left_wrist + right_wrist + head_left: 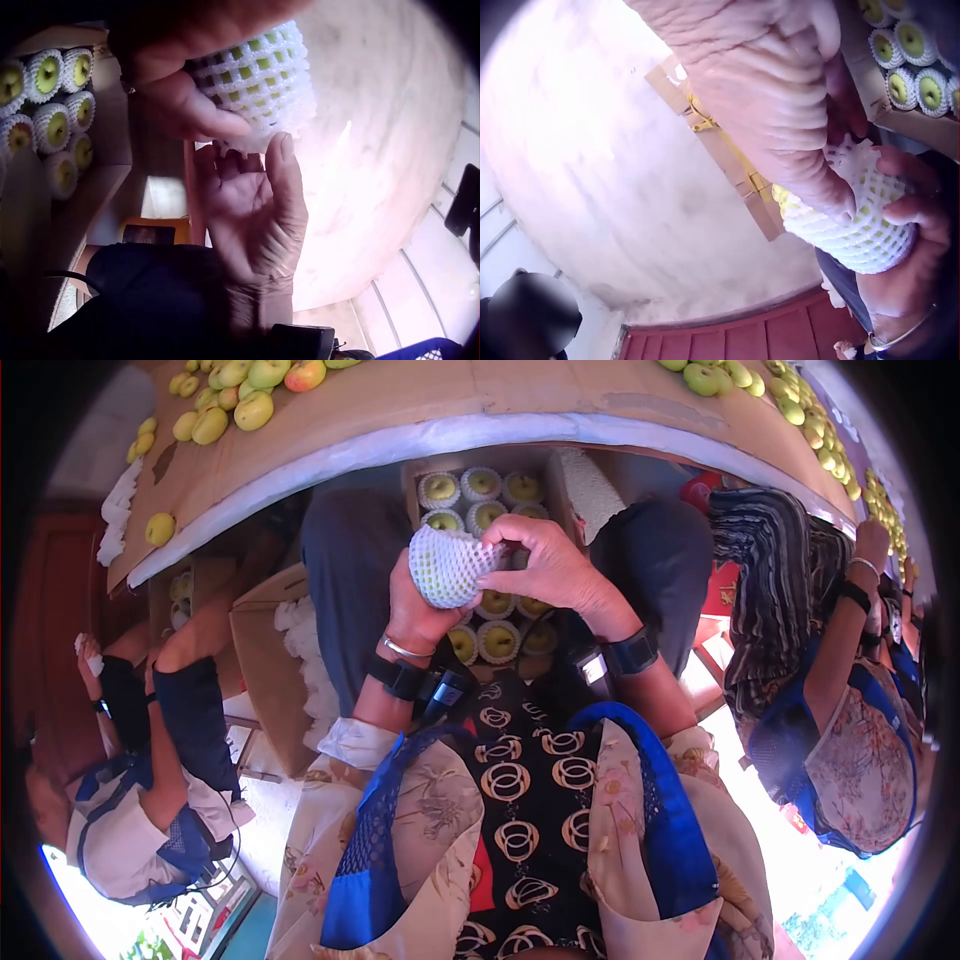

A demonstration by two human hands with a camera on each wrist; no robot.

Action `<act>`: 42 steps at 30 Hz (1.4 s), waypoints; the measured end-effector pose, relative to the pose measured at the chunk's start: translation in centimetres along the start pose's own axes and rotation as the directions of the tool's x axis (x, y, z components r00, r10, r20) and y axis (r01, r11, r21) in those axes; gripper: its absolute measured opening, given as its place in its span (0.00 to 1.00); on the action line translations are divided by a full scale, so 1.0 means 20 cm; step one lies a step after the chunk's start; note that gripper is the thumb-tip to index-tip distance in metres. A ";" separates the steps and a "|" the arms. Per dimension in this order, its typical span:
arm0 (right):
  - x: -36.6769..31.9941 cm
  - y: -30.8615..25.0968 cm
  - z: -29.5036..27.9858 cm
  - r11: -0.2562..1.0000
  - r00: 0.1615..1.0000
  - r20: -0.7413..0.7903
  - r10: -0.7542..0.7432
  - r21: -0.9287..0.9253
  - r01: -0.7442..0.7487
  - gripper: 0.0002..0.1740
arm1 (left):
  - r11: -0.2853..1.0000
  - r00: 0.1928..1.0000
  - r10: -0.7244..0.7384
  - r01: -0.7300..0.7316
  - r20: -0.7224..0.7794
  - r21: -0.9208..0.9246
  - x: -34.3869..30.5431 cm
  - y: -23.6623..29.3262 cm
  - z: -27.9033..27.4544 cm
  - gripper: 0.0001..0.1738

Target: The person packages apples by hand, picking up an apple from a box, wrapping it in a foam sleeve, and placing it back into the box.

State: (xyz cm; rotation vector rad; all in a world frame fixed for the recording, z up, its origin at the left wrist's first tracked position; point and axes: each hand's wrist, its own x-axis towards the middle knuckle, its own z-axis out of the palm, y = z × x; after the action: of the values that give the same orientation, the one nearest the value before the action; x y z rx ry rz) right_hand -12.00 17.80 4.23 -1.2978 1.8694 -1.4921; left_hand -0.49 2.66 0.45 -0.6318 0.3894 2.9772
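A green apple in a white foam net (443, 567) rests in the left hand (420, 605), whose fingers curl round it. The right hand (550, 565) pinches the net's edge between thumb and fingers, at the right side of the fruit. In the left wrist view the netted apple (259, 75) shows green through the mesh, with the right hand (259, 217) below it at the gathered edge. The right wrist view shows the net (862, 217) between the right thumb and the left hand (904, 277).
Below the hands, a cardboard box (425, 472) holds several netted apples (497, 640). Loose apples (254, 410) lie on the cardboard-covered table (400, 405) beyond. An open box (265, 680) with foam nets (305, 660) stands to the left. Other people sit at both sides.
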 end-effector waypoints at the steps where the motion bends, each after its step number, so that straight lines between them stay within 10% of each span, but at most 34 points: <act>1: 0.00 -0.02 0.00 0.998 1.000 -0.020 -0.007 -0.067 0.006 0.16 | 1.000 1.000 -0.001 0.001 -0.024 -0.007 0.00 -0.01 0.00 0.24; 8: -0.04 -0.07 0.11 0.827 0.960 -0.106 -0.257 -0.538 0.162 0.12 | 0.992 0.999 0.036 -0.037 -0.014 -0.123 0.03 -0.01 -0.03 0.23; 28: -0.07 -0.04 0.22 1.000 0.946 -0.324 0.018 -0.016 -0.024 0.16 | 0.953 0.943 0.294 -0.302 -0.156 -0.032 0.05 -0.02 0.06 0.25; 32: -0.05 -0.01 0.17 0.950 0.937 -0.219 0.273 0.212 -0.227 0.16 | 0.948 0.922 0.311 -0.319 -0.233 0.002 0.03 -0.04 0.11 0.23; 42: -0.02 0.03 0.17 0.915 0.932 -0.061 0.357 0.225 -0.336 0.14 | 0.604 0.691 0.701 -0.444 -0.176 0.662 0.09 -0.10 -0.03 0.17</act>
State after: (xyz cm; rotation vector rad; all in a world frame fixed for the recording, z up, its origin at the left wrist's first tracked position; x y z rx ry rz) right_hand -9.37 16.31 2.36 -0.7578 1.8257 -1.5335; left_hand -1.72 4.44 -1.33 -1.2615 1.7975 2.9191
